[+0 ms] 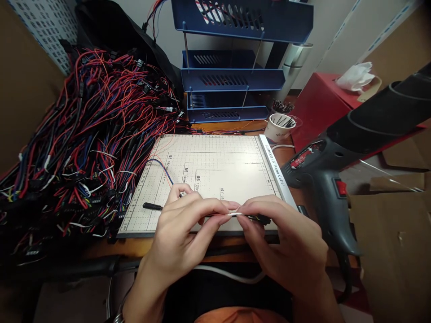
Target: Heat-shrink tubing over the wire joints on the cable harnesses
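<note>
Above the near edge of a paper cutter board (218, 157), my left hand (188, 224) and my right hand (286, 237) meet, thumbs and fingertips pinched. Between them runs a thin wire cable with a short white section (235, 214) showing at the fingertips. A dark connector (264, 220) on the cable shows beneath my right fingers. To the left of my left hand a black sleeved end (152, 206) sticks out, and a blue and orange wire pair (163, 167) curves up across the board. The palms hide the rest of the cable.
A big heap of wire harnesses (101, 116) fills the left side. Blue tiered trays (232, 80) stand at the back. A paper cup of black sticks (280, 125) sits back right. A heat gun (326, 179) stands at right, before a red box (319, 103).
</note>
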The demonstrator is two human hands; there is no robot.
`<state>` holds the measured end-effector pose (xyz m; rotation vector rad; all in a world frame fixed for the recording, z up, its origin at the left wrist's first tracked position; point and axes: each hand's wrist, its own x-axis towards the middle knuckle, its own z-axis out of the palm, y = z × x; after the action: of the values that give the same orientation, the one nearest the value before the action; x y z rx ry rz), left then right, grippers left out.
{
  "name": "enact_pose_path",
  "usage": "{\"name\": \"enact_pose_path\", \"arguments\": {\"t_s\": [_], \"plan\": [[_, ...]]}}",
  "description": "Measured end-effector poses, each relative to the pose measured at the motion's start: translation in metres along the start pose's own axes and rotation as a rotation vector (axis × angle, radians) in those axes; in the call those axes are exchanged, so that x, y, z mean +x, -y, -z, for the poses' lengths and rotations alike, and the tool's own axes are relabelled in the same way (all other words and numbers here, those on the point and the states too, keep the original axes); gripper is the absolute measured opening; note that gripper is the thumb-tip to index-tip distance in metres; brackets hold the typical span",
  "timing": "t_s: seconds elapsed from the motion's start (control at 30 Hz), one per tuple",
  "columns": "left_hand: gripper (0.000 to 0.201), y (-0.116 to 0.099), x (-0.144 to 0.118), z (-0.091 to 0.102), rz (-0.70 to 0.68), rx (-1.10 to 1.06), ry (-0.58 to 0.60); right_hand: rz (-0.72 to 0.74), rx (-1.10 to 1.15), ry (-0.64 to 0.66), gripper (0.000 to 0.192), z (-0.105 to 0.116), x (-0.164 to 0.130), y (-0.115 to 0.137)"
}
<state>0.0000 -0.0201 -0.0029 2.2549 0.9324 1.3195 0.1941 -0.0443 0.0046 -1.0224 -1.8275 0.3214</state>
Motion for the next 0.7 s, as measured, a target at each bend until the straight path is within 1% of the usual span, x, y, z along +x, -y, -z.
{"name": "enact_pose_path", "arguments": {"t_s": [0.2,0.33,0.43,0.53,0.6,0.7], "plan": [[0.017,0.0001,0.0001,0.0004,-0.018,-0.020,0.030,0.040,0.058,0.005,0.021,-0.0007,-0.0016,-0.0020],[0.018,0.0005,0.0002,-0.0006,-0.016,-0.017,0.033,0.017,0.071,0.018,0.021,-0.0010,-0.0035,-0.0051],[0.018,0.0008,0.0001,0.0011,-0.023,0.021,0.033,-0.064,0.119,0.003,0.020,-0.0001,-0.0039,-0.0058],[0.020,0.0012,0.0005,0.0055,-0.037,0.140,0.039,-0.199,0.163,-0.074,0.015,0.0015,-0.0030,-0.0046],[0.021,0.0013,0.0007,0.0081,-0.029,0.194,0.032,-0.291,0.172,-0.097,0.011,0.0016,-0.0016,-0.0043],[0.022,0.0014,0.0004,0.0087,0.010,0.188,0.052,-0.401,0.236,-0.114,0.007,-0.0012,0.0013,-0.0068]]}}
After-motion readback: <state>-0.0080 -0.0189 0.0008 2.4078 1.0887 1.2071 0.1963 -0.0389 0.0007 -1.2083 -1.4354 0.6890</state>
